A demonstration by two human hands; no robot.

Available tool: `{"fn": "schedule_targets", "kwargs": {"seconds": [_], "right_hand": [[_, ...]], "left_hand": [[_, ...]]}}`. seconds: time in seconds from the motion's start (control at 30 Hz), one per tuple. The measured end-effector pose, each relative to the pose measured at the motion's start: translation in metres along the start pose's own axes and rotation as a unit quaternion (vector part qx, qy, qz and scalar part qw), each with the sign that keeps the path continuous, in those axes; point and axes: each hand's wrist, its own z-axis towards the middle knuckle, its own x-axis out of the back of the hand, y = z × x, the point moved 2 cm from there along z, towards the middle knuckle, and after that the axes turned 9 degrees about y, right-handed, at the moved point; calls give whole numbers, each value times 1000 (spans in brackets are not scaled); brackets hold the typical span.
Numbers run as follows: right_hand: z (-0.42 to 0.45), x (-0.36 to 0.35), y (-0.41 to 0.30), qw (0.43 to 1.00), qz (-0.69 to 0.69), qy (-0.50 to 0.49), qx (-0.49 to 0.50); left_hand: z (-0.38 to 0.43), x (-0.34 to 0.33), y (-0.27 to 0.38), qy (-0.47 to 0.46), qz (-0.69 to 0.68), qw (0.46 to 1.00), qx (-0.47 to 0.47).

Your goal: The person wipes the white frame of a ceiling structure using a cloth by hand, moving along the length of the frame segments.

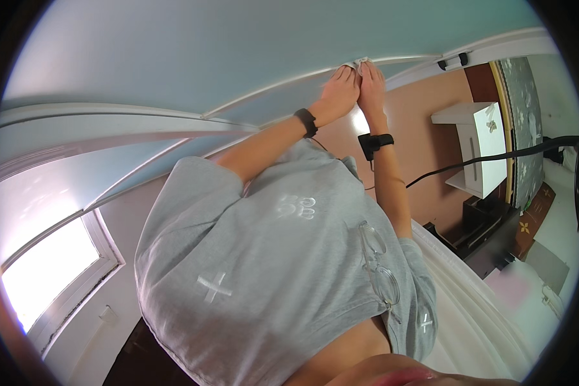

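Both hands are together at the pale trim strip (289,82) on a light blue panel (251,43), which looks like a wardrobe door. A small white cloth (362,61) is bunched under the fingertips, against the strip. My left hand (340,91) has its fingers curled on the cloth's left side. Beside it, touching, my right hand (372,87) grips the cloth's right side. Most of the cloth is hidden behind the fingers. Each wrist wears a black band, and a small black box (366,146) sits at the right one.
A white cabinet (482,144) stands on the brown floor (415,125) to the right, near a black desk-like unit (487,227). A black cable (492,157) crosses there. Pale draped fabric (468,299) lies at lower right. A bright window (53,270) is at left.
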Motion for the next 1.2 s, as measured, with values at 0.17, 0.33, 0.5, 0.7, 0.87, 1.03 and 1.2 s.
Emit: {"fn": "schedule_targets", "kwargs": {"seconds": [0.17, 0.33, 0.5, 0.7, 0.87, 1.03, 1.2], "right_hand": [[3, 9, 51, 1000, -15, -1, -15], [13, 22, 106, 999, -23, 9, -20], [21, 31, 156, 1000, -22, 13, -5], [36, 43, 202, 999, -28, -3, 28], [34, 36, 200, 996, -28, 17, 83], [32, 25, 152, 993, 21, -32, 110], [22, -3, 85, 978, 71, -28, 193]], "left_hand": [[33, -30, 21, 15, 17, 999, -40], [77, -61, 45, 21, 31, 998, -58], [107, -94, 66, 90, 23, 995, -44], [139, -137, 84, 86, -3, 996, 13], [130, -130, 85, 112, 27, 990, 77], [95, -106, 75, 144, 71, 974, 159], [40, -57, 49, 140, 98, 961, 218]]}}
